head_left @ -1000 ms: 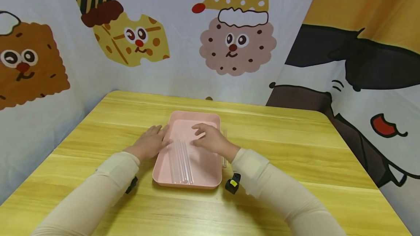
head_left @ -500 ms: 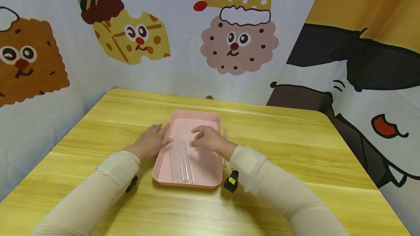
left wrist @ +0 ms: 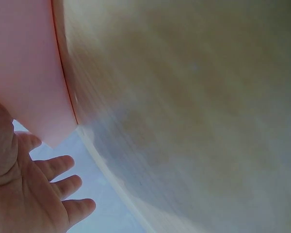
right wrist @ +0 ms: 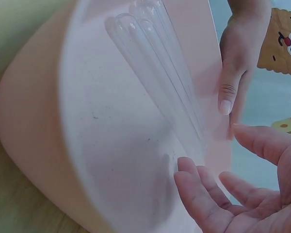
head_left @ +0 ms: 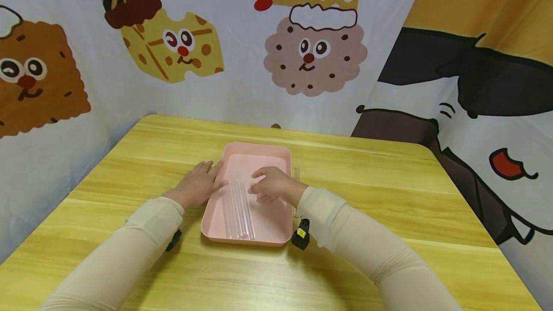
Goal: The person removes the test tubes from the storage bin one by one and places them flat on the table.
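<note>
Several clear test tubes (head_left: pixel 239 210) with rounded ends lie side by side in the left half of a pink tray (head_left: pixel 270 234). My left hand (head_left: pixel 198 184) rests at the tray's left wall, thumb over the rim. In the left wrist view, the fingers of the left hand (left wrist: pixel 34 184) are spread outside the tray. Over the tray, just right of the tubes' far ends, hovers my right hand (head_left: pixel 274 185). The right wrist view shows the right hand (right wrist: pixel 242 194) with loosely bent fingers, holding nothing, close to the test tubes (right wrist: pixel 160 73).
Another clear tube (head_left: pixel 296 210) lies on the wooden table (head_left: pixel 380 196) along the tray's right side, partly hidden by the right arm. A cartoon-printed cloth (head_left: pixel 242 95) hangs behind the table. A black camera (head_left: pixel 301 234) sits under the right wrist.
My right hand has shifted slightly left and its fingers have drawn a little closer together. The left hand stays at the tray's wall. The tubes lie as before.
</note>
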Demonstrator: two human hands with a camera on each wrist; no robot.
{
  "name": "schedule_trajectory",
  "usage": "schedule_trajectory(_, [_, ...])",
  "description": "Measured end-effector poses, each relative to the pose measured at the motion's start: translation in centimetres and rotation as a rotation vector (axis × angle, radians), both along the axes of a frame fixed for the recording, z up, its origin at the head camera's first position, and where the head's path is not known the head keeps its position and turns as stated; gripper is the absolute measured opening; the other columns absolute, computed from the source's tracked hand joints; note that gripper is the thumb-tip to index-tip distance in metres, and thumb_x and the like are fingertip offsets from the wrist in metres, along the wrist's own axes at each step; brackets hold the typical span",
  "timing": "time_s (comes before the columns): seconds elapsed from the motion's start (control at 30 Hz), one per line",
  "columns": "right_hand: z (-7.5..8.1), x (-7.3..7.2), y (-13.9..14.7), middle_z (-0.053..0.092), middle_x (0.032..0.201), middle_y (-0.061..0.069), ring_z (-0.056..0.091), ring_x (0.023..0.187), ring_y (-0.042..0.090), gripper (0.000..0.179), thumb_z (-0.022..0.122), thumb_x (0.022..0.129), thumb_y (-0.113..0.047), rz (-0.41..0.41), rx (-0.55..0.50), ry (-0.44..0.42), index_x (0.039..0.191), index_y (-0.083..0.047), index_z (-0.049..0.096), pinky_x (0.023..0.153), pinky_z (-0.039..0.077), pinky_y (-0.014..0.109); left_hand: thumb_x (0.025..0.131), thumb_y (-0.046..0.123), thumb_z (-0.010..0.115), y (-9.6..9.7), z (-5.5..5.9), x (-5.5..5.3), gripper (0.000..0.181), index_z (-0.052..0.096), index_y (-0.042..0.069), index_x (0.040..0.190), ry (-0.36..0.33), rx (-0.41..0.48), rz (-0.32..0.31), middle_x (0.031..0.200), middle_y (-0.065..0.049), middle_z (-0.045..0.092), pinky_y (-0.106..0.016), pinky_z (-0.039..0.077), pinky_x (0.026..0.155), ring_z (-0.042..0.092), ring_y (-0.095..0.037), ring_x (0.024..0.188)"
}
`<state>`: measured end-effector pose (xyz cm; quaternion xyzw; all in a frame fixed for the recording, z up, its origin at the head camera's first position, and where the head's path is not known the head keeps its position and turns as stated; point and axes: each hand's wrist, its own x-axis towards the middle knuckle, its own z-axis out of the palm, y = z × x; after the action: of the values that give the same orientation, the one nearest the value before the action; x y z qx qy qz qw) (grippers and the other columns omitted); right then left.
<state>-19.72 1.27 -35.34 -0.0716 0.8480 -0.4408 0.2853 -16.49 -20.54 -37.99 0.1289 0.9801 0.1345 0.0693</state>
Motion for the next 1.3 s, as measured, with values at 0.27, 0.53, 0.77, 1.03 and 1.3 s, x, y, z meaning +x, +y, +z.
schedule_trajectory(0.27, [0.1,0.1,-0.3,0.069,0.090,0.017,0.067,0.073,0.023,0.053,0.073,0.084,-0.008,0.003,0.033,-0.020,0.133,-0.002,0.054,0.066,0.058,0.036,0.104,0.036,0.040,0.1,0.2,0.1,0.063,0.022,-0.002,0.152,0.008,-0.001,0.002,0.148,-0.036,0.026,-0.063,0.020,0.111,0.021,-0.053,0.138])
schedule_trajectory(0.53, [-0.4,0.2,-0.8,0.067,0.084,0.011,0.067,0.073,0.022,0.052,0.073,0.084,-0.008,0.020,0.046,-0.025,0.131,-0.001,0.054,0.065,0.057,0.034,0.104,0.035,0.041,0.1,0.3,0.1,0.063,0.022,-0.002,0.152,0.000,0.013,0.010,0.148,-0.036,0.026,-0.063,0.019,0.112,0.021,-0.053,0.138])
schedule_trajectory(0.77, [-0.8,0.4,-0.9,0.067,0.081,0.012,0.066,0.069,0.020,0.049,0.073,0.084,-0.006,0.024,0.034,-0.026,0.129,0.001,0.055,0.061,0.057,0.032,0.104,0.036,0.040,0.1,0.1,-0.1,0.063,0.022,-0.001,0.152,0.005,0.013,0.010,0.149,-0.036,0.026,-0.063,0.019,0.112,0.021,-0.053,0.138])
schedule_trajectory(1.03, [-1.2,0.5,-1.0,0.069,0.085,0.014,0.068,0.071,0.023,0.045,0.072,0.083,-0.004,0.004,0.000,-0.070,0.125,0.002,0.056,0.059,0.057,0.034,0.104,0.036,0.041,0.0,0.0,-0.1,0.063,0.023,-0.002,0.151,0.014,0.010,0.006,0.148,-0.036,0.028,-0.064,0.021,0.111,0.023,-0.053,0.137])
schedule_trajectory(1.3, [-1.3,0.4,-1.1,0.070,0.081,0.016,0.068,0.067,0.021,0.044,0.072,0.083,-0.003,-0.014,-0.016,-0.099,0.124,0.004,0.056,0.056,0.057,0.033,0.104,0.035,0.042,0.2,0.2,-0.1,0.063,0.024,-0.002,0.151,0.020,0.013,0.002,0.147,-0.037,0.029,-0.064,0.022,0.110,0.024,-0.053,0.137])
